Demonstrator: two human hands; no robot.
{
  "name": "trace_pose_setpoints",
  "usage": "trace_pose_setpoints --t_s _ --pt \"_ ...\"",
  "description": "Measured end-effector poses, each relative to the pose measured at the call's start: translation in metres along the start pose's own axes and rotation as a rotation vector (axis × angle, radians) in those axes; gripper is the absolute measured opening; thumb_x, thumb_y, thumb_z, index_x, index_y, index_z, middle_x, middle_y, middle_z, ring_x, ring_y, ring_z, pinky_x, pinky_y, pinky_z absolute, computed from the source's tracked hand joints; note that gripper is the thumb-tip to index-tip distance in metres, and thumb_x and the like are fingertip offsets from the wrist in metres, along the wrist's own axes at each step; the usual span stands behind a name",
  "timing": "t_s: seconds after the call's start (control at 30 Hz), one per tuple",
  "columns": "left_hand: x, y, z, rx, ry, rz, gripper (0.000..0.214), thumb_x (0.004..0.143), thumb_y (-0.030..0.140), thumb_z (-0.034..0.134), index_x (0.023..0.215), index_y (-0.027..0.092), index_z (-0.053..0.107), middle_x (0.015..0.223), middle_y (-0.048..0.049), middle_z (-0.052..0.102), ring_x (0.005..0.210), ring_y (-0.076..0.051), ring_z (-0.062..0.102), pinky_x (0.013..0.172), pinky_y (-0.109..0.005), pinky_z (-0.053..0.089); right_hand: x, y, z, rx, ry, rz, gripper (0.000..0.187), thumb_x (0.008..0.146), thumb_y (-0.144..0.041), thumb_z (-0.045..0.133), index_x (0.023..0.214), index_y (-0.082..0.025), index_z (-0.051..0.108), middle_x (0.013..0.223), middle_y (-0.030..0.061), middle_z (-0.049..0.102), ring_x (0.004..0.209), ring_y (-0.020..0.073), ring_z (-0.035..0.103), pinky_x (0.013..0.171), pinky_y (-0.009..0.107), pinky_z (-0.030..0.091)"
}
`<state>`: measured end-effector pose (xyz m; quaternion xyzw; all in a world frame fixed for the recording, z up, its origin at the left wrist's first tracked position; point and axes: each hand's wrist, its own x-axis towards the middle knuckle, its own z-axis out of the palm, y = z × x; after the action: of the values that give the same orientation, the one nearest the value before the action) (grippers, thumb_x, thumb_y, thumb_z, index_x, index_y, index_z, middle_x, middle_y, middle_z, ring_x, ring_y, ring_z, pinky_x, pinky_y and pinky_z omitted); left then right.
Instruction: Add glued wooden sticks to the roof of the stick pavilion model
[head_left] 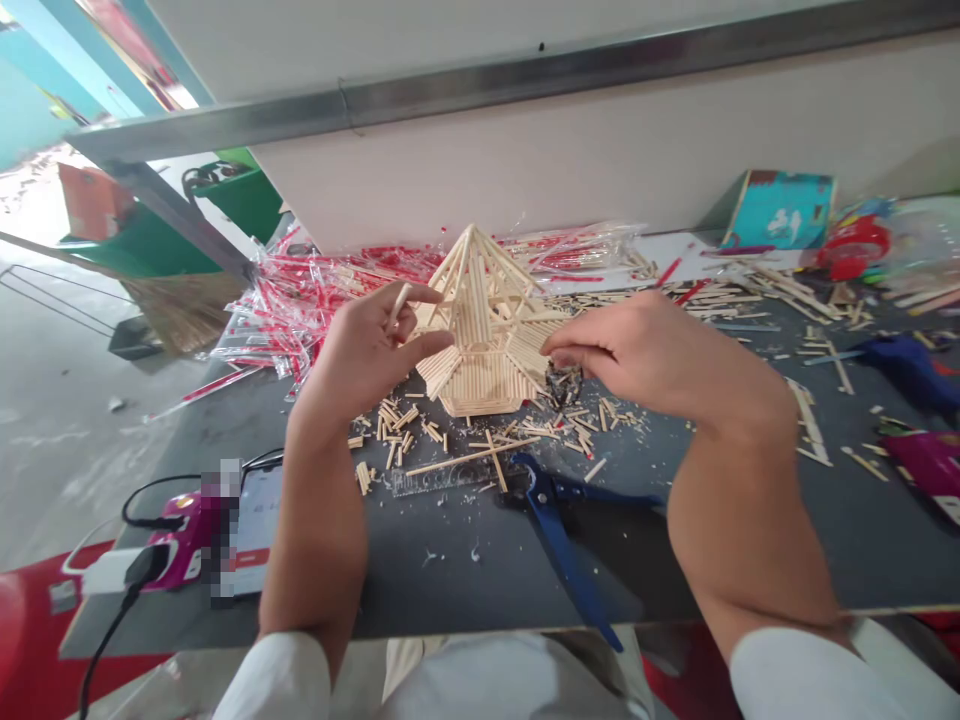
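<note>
A small house-like model of thin wooden sticks (484, 385), with a pointed open-frame roof, stands on the dark table between my hands. At its left side, my left hand (375, 345) has thumb and forefinger apart, while a short pale stick (399, 305) appears tucked in its curled fingers. My right hand (622, 350) is pinched closed at the model's right edge; whatever its fingertips hold is hidden. Just below those fingertips sits a dark crumpled clump (564, 385). In front of the model, sticks lie crossed over a clear ruler (442, 478), beside a blue-handled cutter (559, 540).
Cut stick pieces (397, 425) litter the table (450, 600). Plastic-wrapped bundles of red-and-pale sticks (292, 310) lie behind at left. A phone (255, 530) and a purple power strip (184, 535) with cables are at front left. Red tape (855, 250) lies at back right.
</note>
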<state>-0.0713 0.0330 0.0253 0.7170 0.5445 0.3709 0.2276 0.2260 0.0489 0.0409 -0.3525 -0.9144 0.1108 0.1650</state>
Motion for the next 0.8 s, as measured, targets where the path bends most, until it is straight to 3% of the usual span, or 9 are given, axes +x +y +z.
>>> trace_pose_setpoints --t_s 0.1,0.2,0.27,0.4,0.47,0.57,0.67,0.8 --pt "-0.005 0.006 -0.005 0.009 0.033 -0.008 0.034 0.084 0.035 0.078 0.116 0.024 0.073 0.069 0.0044 0.037 0.060 -0.010 0.036 0.056 -0.026 0.033 -0.005 0.002 -0.003 0.021 0.080 -0.013 0.023 0.094 -0.017 0.059 0.092 -0.022 0.081 0.090 0.0014 0.080 0.077 0.0160 0.070 0.072 0.031 0.044" --pt "-0.007 0.005 -0.005 0.055 0.024 -0.012 0.027 0.085 0.033 0.076 0.110 0.024 0.075 0.069 0.0039 0.041 0.061 -0.010 0.039 0.057 -0.027 0.033 0.001 -0.006 0.008 0.021 0.234 -0.056 0.016 0.096 -0.021 0.063 0.094 -0.020 0.079 0.092 0.0017 0.079 0.083 0.0164 0.071 0.078 0.031 0.047" --pt "-0.006 0.002 -0.004 0.081 0.017 -0.015 0.024 0.085 0.032 0.075 0.107 0.024 0.076 0.069 0.0040 0.042 0.061 -0.010 0.040 0.057 -0.027 0.034 0.010 -0.014 0.022 0.020 0.310 -0.055 0.018 0.099 -0.027 0.063 0.109 -0.019 0.076 0.100 0.0036 0.077 0.086 0.0158 0.070 0.081 0.031 0.049" --pt "-0.004 -0.003 -0.002 0.103 0.010 -0.020 0.021 0.085 0.032 0.075 0.105 0.024 0.076 0.068 0.0046 0.041 0.060 -0.009 0.040 0.057 -0.027 0.034 0.028 -0.027 0.057 -0.151 0.359 -0.047 0.042 0.102 -0.035 0.062 0.142 -0.023 0.060 0.116 0.0067 0.070 0.088 0.0155 0.067 0.072 0.029 0.049" --pt "-0.004 -0.003 -0.003 0.107 0.010 -0.012 0.021 0.086 0.033 0.074 0.105 0.024 0.076 0.068 0.0044 0.041 0.060 -0.010 0.040 0.057 -0.027 0.035 0.033 -0.028 0.069 -0.236 0.396 -0.037 0.037 0.103 -0.035 0.059 0.139 -0.026 0.062 0.111 0.0051 0.068 0.085 0.0143 0.066 0.065 0.027 0.047" --pt "-0.005 -0.003 -0.005 0.103 0.014 -0.011 0.021 0.086 0.032 0.073 0.104 0.023 0.076 0.068 0.0041 0.042 0.060 -0.009 0.039 0.055 -0.027 0.034 0.037 -0.027 0.078 -0.290 0.453 -0.049 0.025 0.107 -0.031 0.052 0.118 -0.025 0.073 0.100 0.0027 0.069 0.074 0.0105 0.062 0.057 0.026 0.043" --pt "-0.005 -0.002 -0.005 0.090 0.001 -0.026 0.021 0.086 0.033 0.073 0.104 0.022 0.076 0.068 0.0038 0.041 0.060 -0.009 0.038 0.054 -0.026 0.032 0.039 -0.026 0.082 -0.325 0.493 -0.096 0.028 0.107 -0.025 0.049 0.103 -0.022 0.076 0.095 0.0011 0.070 0.068 0.0080 0.059 0.055 0.026 0.042" --pt "-0.005 -0.001 -0.003 0.091 -0.003 0.005 0.021 0.086 0.033 0.073 0.103 0.021 0.076 0.068 0.0038 0.040 0.060 -0.009 0.038 0.054 -0.026 0.031 0.040 -0.025 0.085 -0.320 0.535 -0.128 0.023 0.106 -0.025 0.053 0.106 -0.023 0.076 0.093 0.0007 0.070 0.070 0.0076 0.060 0.057 0.025 0.043"
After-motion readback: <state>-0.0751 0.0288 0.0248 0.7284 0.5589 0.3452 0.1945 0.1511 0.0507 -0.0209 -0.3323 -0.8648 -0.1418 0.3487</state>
